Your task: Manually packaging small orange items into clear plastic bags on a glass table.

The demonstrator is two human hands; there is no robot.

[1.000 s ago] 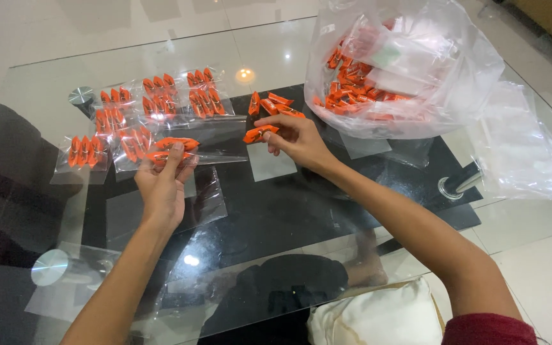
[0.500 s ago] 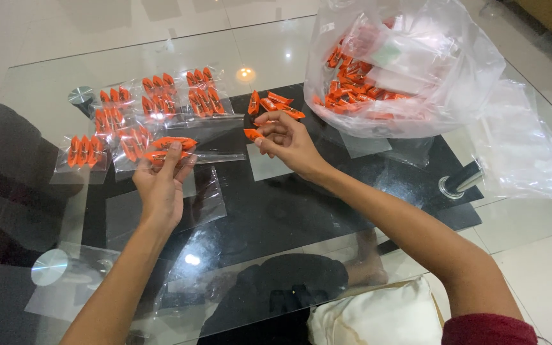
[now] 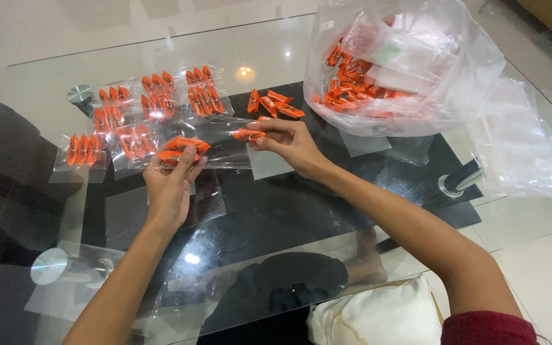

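My left hand (image 3: 168, 185) grips one end of a small clear plastic pouch (image 3: 215, 144) with orange wrapped candies (image 3: 183, 148) inside it. My right hand (image 3: 292, 144) pinches another orange candy (image 3: 248, 134) at the pouch's open right end. Three loose orange candies (image 3: 269, 103) lie on the glass just beyond my right hand. Several filled pouches of orange candies (image 3: 154, 105) lie in rows to the left.
A large clear bag (image 3: 404, 64) full of orange candies stands at the back right. Empty clear pouches (image 3: 519, 144) are piled at the right, and more lie flat near me. The glass table (image 3: 46, 70) has round metal fittings (image 3: 79, 94).
My right hand carried the candy left from beside the loose ones to the pouch's opening. My left hand shifted slightly right and lifted the pouch.
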